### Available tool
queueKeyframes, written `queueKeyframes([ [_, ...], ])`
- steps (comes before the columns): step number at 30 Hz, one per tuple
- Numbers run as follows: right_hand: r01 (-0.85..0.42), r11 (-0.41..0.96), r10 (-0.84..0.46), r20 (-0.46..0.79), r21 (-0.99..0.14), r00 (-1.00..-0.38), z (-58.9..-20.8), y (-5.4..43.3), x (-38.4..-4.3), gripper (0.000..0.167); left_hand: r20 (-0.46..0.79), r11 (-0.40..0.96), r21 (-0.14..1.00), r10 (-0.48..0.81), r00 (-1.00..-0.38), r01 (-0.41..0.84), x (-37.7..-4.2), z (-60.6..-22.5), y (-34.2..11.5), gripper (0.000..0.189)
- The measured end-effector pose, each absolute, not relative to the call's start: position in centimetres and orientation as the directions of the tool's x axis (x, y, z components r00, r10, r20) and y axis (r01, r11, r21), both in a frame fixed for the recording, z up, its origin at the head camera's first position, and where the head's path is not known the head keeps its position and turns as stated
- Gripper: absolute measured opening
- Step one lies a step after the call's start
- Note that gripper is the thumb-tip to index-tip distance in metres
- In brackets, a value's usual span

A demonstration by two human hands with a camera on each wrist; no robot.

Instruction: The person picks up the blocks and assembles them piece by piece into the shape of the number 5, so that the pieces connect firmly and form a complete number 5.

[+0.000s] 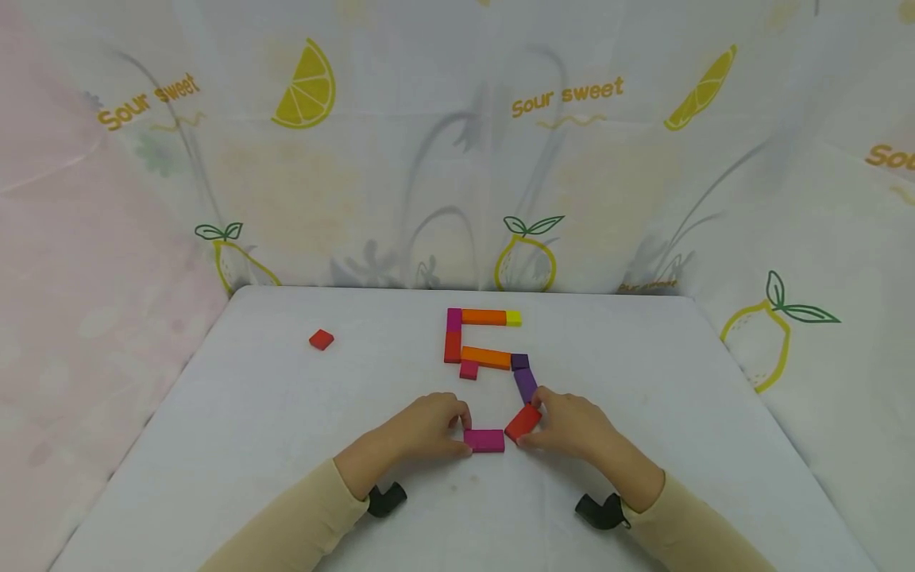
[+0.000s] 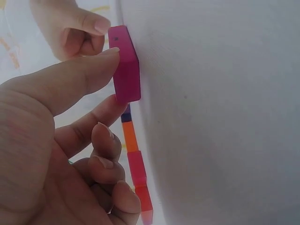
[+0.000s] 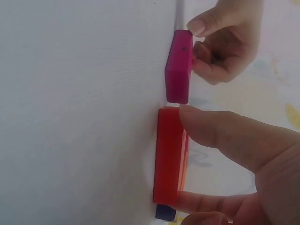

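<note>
My left hand (image 1: 427, 425) pinches the left end of a magenta block (image 1: 488, 441) between thumb and index finger; the block lies flat on the table. My right hand (image 1: 577, 427) grips a red block (image 1: 523, 423) at opposite ends, thumb at its near end and index finger at the far one. The red block is tilted, its lower corner close to the magenta block's right end. Just beyond it lies a purple block (image 1: 525, 385), followed by a small dark purple block (image 1: 519, 362) and a long orange block (image 1: 488, 357).
Farther back, an orange block (image 1: 484, 317), a yellow block (image 1: 513, 318), a magenta block (image 1: 453, 319) and a red block (image 1: 453, 347) form a corner. A small pinkish-red block (image 1: 469, 370) sits below the middle orange one. One red block (image 1: 322, 340) lies apart at left on the white table (image 1: 236, 445).
</note>
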State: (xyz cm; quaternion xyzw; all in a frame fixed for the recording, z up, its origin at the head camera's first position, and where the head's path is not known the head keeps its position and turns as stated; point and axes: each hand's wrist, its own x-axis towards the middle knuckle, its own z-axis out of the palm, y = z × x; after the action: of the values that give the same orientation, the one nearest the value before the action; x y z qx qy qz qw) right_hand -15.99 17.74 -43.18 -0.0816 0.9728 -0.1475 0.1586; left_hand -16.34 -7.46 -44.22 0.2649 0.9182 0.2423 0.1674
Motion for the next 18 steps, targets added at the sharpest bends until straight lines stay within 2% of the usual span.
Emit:
queueKeyframes([
  [18, -0.124, 0.941, -0.217, -0.280, -0.315, -0.935, -43.31, 17.75, -16.14, 0.048, -0.160, 0.733, 0.531, 0.579, -0.800, 0.425, -16.36, -44.31, -7.45, 0.023],
])
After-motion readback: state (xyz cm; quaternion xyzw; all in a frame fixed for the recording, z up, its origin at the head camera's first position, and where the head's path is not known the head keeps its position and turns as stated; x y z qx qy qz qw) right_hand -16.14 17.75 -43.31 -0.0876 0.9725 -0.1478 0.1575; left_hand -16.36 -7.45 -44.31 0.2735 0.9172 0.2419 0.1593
